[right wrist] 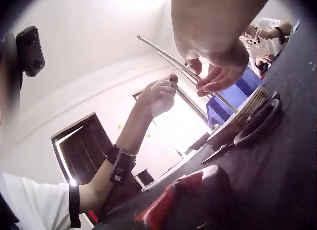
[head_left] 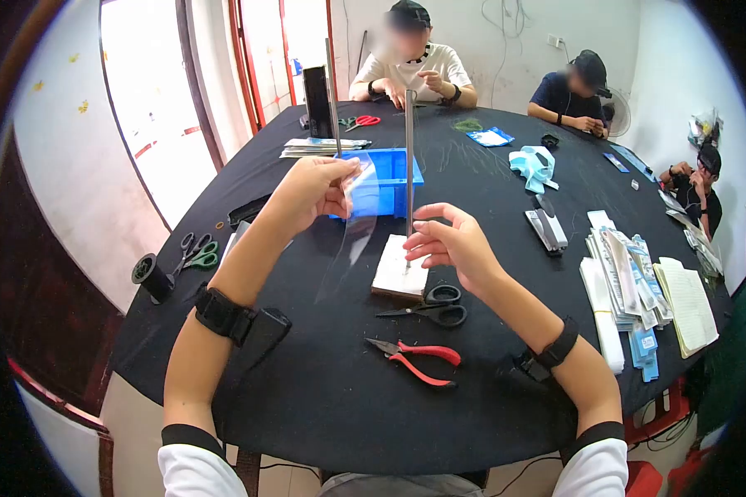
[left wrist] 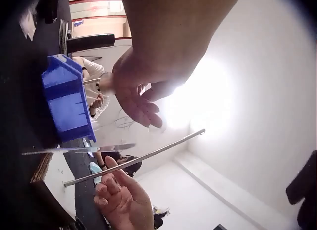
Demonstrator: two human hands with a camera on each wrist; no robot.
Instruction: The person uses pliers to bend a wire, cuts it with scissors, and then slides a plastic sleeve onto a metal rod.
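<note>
The left hand (head_left: 319,189) pinches a clear plastic piece (head_left: 362,186) between thumb and fingers, above the front of a blue bin (head_left: 394,199). Thin clear film hangs down from it. Just right of an upright metal rod (head_left: 409,157), the right hand (head_left: 456,244) has its fingers loosely bent towards the rod; whether they touch it is unclear. The rod stands on a white-topped block (head_left: 389,269). In the right wrist view, the right hand's fingertips (right wrist: 205,86) are close to the rod (right wrist: 223,101). The left wrist view shows the rod (left wrist: 148,154) between the two hands.
Black scissors (head_left: 439,311) and red-handled pliers (head_left: 414,356) lie in front of the block. A second rod (head_left: 332,99) rises behind the bin. Left are a spool (head_left: 151,277) and green-handled scissors (head_left: 203,255); right are a stapler (head_left: 545,228) and packets (head_left: 626,273). Several people sit around the table.
</note>
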